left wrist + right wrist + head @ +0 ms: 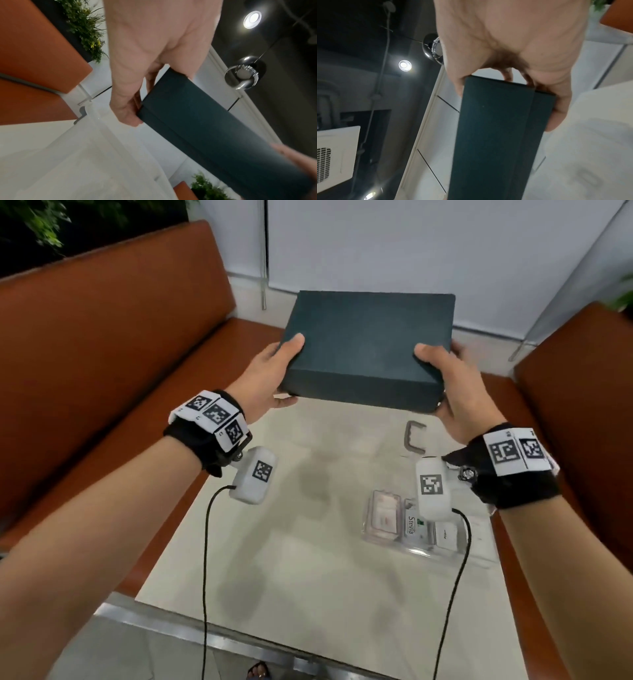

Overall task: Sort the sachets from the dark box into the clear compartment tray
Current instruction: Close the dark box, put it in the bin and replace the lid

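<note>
We hold the dark teal, rigid, lidded cardboard box (368, 347) between both hands, clear above the pale table top (308, 542): our left hand (263, 378) clamps the near left corner with the thumb lying on the lid and the fingers curled beneath, and our right hand (452, 385) does the same at the near right corner, thumb on top, fingers wrapped under the base. The wrist views show a seam running along the side wall where the lid overlaps the base, and our fingers (126, 108) sit at that seam, so we judge the lid could slide off if we squeeze only the upper shell; gripping across both shells, as now, seems the safer hold. The box looks stiff and matte, not slippery, and probably light, though we cannot see what is inside. To open it we would likely set it down first and lift the lid by its short sides. Below our right wrist, on the table, lies the clear plastic compartment tray (376, 537), with small white and pink paper sachets (412, 525) already lying in several of its compartments; these look thin, limp and easy to pinch by an edge. A small grey bracket-shaped piece (414, 438) rests on the table just beyond the tray. Orange-brown padded benches (102, 337) flank the table.
</note>
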`<control>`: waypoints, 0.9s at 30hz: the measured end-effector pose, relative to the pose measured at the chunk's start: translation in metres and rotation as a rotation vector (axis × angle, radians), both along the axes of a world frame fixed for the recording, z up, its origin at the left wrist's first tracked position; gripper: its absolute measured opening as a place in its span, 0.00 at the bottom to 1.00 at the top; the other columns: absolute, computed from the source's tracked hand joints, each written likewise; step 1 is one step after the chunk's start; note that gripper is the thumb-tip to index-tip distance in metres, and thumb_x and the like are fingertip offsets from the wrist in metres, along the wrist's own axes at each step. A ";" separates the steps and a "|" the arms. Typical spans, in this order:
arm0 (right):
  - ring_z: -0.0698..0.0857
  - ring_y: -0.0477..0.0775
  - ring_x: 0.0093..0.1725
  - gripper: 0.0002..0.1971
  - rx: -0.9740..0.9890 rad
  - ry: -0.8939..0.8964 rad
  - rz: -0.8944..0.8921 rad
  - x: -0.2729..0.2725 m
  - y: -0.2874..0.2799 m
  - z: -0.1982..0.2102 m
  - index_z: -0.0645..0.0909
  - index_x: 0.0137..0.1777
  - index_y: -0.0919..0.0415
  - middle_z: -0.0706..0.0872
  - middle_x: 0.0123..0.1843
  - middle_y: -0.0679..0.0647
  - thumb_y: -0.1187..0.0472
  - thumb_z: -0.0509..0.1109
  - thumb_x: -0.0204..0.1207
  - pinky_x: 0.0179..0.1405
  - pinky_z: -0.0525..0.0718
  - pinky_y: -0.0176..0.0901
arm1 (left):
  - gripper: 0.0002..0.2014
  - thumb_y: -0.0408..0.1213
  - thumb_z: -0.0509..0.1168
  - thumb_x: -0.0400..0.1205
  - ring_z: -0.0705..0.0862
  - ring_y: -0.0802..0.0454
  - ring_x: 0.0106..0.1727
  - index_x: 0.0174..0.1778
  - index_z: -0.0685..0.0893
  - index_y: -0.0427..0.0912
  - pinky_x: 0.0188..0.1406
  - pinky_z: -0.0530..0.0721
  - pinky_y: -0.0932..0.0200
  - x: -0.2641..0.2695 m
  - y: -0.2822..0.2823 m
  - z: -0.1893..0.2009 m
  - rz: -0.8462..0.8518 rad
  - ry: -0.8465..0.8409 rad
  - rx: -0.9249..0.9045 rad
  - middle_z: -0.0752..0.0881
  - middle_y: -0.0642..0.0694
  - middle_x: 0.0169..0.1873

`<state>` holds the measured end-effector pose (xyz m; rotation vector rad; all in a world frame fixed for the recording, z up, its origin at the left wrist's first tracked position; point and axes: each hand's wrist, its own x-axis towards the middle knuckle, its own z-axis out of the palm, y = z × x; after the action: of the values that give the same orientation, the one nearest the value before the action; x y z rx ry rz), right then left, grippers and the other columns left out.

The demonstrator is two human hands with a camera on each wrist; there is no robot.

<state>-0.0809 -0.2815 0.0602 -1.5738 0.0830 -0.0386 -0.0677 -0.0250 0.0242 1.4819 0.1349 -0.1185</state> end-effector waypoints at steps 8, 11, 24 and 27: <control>0.80 0.55 0.60 0.41 -0.423 -0.051 -0.197 0.074 0.008 -0.011 0.61 0.77 0.54 0.78 0.67 0.53 0.46 0.77 0.67 0.61 0.81 0.50 | 0.26 0.44 0.56 0.88 0.72 0.36 0.75 0.79 0.66 0.34 0.73 0.70 0.47 0.071 0.010 -0.037 0.084 0.056 0.915 0.72 0.34 0.76; 0.81 0.61 0.62 0.42 -0.452 0.105 -0.143 0.097 0.021 -0.028 0.61 0.76 0.56 0.78 0.68 0.57 0.44 0.76 0.67 0.62 0.82 0.58 | 0.23 0.35 0.53 0.88 0.74 0.32 0.72 0.80 0.65 0.32 0.70 0.75 0.44 0.081 0.013 -0.046 0.033 0.064 0.942 0.72 0.32 0.75; 0.73 0.66 0.74 0.22 -0.747 0.547 0.053 0.136 0.054 -0.065 0.66 0.75 0.74 0.72 0.75 0.68 0.58 0.51 0.89 0.71 0.69 0.50 | 0.27 0.30 0.53 0.88 0.73 0.31 0.72 0.84 0.57 0.41 0.67 0.79 0.45 0.097 0.024 -0.071 0.021 0.072 0.881 0.72 0.33 0.75; 0.73 0.66 0.73 0.22 -0.974 0.487 0.150 0.132 0.054 -0.064 0.67 0.75 0.75 0.72 0.74 0.69 0.59 0.49 0.89 0.64 0.73 0.46 | 0.27 0.30 0.52 0.88 0.74 0.32 0.72 0.84 0.56 0.42 0.63 0.80 0.48 0.097 0.021 -0.071 0.033 0.080 0.896 0.71 0.33 0.75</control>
<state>0.0509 -0.2271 -0.0035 -2.5292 0.3693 0.4915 0.0291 -0.0043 -0.0463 2.3677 0.3028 -0.0931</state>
